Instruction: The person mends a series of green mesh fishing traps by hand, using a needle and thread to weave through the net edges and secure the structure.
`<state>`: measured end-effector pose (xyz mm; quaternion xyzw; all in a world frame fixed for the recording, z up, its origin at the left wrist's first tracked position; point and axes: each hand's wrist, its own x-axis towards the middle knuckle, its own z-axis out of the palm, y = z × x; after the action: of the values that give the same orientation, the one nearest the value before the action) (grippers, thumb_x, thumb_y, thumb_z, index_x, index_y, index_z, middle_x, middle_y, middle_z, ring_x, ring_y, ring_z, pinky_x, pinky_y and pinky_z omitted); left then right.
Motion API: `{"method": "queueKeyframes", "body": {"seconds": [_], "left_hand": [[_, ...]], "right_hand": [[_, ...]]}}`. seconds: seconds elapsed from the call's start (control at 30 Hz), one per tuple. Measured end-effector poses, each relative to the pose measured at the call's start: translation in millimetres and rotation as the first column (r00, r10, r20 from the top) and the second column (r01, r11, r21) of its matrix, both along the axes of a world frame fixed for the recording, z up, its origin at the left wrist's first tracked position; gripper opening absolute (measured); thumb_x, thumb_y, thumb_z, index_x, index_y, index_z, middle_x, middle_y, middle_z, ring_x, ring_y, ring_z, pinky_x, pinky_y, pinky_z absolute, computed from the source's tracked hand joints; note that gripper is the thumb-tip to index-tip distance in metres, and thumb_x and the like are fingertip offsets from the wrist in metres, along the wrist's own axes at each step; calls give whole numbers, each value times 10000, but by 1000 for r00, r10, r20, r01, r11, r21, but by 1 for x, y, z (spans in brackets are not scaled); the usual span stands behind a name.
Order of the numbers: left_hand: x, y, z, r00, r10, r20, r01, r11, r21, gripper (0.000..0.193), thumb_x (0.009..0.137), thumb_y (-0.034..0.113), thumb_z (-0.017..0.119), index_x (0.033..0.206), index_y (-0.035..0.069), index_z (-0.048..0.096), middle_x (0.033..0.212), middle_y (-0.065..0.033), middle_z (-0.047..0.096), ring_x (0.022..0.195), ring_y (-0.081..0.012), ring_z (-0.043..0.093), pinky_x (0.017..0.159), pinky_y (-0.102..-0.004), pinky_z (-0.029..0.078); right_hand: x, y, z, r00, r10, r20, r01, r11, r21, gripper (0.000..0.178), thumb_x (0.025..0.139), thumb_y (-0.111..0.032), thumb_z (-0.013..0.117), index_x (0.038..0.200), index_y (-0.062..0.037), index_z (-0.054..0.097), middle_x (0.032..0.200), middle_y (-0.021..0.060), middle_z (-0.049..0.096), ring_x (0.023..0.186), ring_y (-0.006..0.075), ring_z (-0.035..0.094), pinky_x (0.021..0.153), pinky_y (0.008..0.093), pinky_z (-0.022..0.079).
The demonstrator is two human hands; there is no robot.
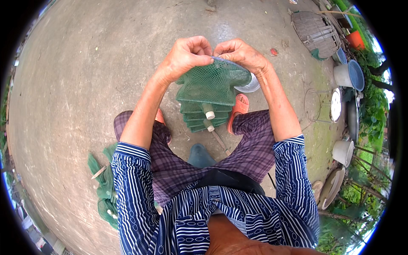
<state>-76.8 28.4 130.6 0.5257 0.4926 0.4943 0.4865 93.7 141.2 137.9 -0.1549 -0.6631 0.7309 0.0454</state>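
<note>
Both hands pinching top rim of green net trap.
Left hand (185, 57) and right hand (242, 55) grip the net (210, 91); mesh may snag or slip, dropping folded tiers onto the concrete floor (85, 85).

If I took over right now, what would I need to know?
Left hand: shut, pinching the top rim of the green folding net trap.
Right hand: shut on the same rim, right beside the left.
The trap hangs folded between the knees, above the concrete ground; white plastic pieces show in its folds.
More green netting lies by the left side.
Done and left: cannot tell from this view.
</note>
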Motion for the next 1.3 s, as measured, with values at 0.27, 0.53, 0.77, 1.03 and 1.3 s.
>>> {"method": "queueKeyframes", "body": {"seconds": [0.27, 0.53, 0.77, 1.03, 1.3], "left_hand": [[3, -2, -1, 998, 59, 13, -60, 992, 107, 169, 671, 23, 668, 783, 56, 546, 641, 60, 485, 575, -18, 417, 511, -179, 328], [10, -2, -4, 841, 351, -411, -37, 796, 604, 143, 662, -10, 636, 769, 35, 554, 726, -9, 560, 660, -129, 558, 592, -231, 444], [17, -10, -3, 669, 513, -538, 35, 701, 712, 153, 647, -1, 638, 774, 38, 562, 772, -75, 598, 712, -222, 608, 599, -301, 500], [24, -12, -3, 566, 540, -623, 115, 697, 708, 171, 638, -5, 627, 761, 42, 518, 724, -74, 591, 631, -231, 601, 535, -303, 493], [27, -11, -7, 652, 508, -563, -71, 780, 622, 129, 650, 11, 601, 740, 40, 513, 683, -62, 567, 570, -177, 569, 512, -286, 467]], "right_hand": [[7, -1, 6, 1000, -26, 11, 26, 999, -21, 257, 744, -176, 641, 906, 22, 618, 827, 24, 615, 758, 82, 555, 695, 210, 442], [5, 0, -2, 997, -74, 19, 74, 997, 10, 281, 730, -167, 630, 925, 34, 609, 832, 31, 593, 795, 99, 524, 752, 225, 409], [2, -1, -5, 993, -114, 20, 115, 989, -91, 302, 722, -166, 635, 940, 41, 603, 847, 30, 595, 794, 92, 528, 727, 208, 414], [4, 1, -8, 991, -89, 101, 88, 996, 18, 275, 726, -176, 627, 910, 28, 622, 796, 15, 592, 728, 65, 524, 653, 196, 417], [0, -1, -2, 997, -52, 52, 46, 994, 102, 258, 745, -181, 641, 911, 16, 621, 817, 5, 595, 760, 70, 526, 701, 206, 422]]}}
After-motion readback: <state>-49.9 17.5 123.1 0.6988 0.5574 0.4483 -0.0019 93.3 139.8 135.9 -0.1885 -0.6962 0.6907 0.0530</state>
